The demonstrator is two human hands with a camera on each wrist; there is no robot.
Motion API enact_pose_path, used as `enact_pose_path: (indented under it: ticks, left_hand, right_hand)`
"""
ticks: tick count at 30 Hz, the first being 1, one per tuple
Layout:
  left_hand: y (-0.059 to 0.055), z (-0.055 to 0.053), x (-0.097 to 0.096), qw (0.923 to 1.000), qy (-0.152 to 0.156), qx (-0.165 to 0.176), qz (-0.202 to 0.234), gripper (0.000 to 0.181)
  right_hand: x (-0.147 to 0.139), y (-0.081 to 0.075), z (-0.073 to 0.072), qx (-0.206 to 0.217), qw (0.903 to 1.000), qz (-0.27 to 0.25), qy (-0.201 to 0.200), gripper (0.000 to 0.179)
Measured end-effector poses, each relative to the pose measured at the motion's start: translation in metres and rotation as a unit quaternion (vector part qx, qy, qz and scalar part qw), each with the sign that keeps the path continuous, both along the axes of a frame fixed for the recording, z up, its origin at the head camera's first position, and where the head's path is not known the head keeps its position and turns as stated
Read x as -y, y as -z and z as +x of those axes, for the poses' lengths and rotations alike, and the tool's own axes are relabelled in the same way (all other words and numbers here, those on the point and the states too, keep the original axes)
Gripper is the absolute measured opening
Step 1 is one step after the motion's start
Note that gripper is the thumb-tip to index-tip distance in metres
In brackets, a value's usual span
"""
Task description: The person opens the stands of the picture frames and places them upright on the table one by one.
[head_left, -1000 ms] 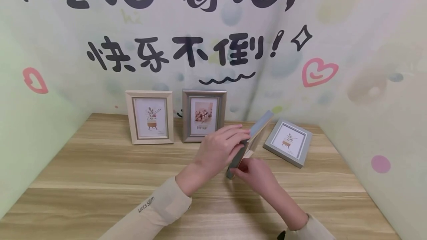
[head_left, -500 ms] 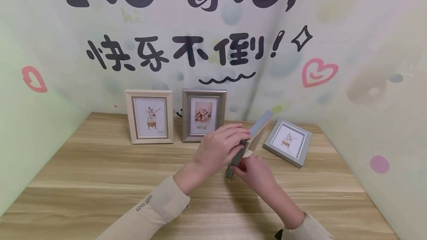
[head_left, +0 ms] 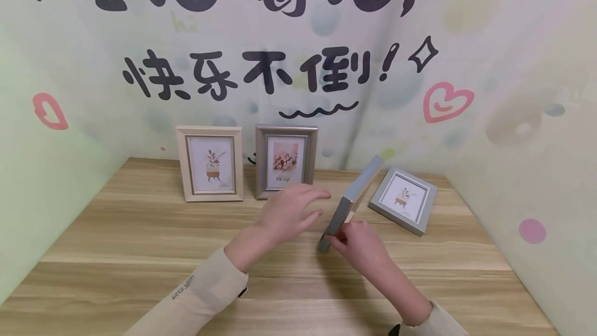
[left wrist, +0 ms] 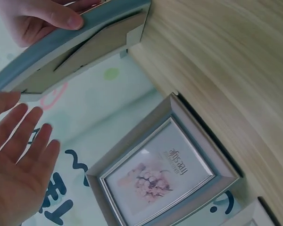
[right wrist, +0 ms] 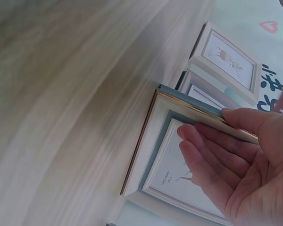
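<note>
A grey-blue picture frame (head_left: 356, 191) stands on edge, tilted, its narrow side toward the head camera. My right hand (head_left: 364, 245) grips its near side, thumb on the outer edge and fingers over the front, as the right wrist view shows. Part of the print (right wrist: 167, 176) is hidden behind those fingers. In the left wrist view the frame's back shows a backing board (left wrist: 96, 52) with a slanted flap. My left hand (head_left: 286, 214) hovers left of the frame, holding nothing, fingers loosely extended and apart from it.
A cream picture frame (head_left: 182, 170) and a brown-grey one (head_left: 311, 162) stand upright at the back of the wooden table (head_left: 186, 253). Another grey frame (head_left: 380, 196) lies face up, propped slightly, at the right. A printed cloth wall (head_left: 396, 134) rises behind them.
My left hand has let go of the grey-blue frame and drawn back to the left. The right hand keeps its grip, and the frame stays almost in place.
</note>
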State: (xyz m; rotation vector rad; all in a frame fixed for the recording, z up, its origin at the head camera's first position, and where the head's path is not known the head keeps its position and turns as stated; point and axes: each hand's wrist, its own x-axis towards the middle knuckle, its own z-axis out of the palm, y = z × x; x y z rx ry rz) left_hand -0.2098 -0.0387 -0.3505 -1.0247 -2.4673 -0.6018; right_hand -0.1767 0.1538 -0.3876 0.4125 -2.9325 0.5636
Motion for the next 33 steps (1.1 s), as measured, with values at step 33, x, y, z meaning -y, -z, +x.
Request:
enact_pose_path:
  ticks: [33]
  left_hand:
    - [0.044, -0.005, -0.023, 0.9774, 0.010, 0.159, -0.139, 0.090]
  right_hand:
    - [-0.012, -0.007, 0.008, 0.036, 0.9981, 0.005, -0.049, 0.015]
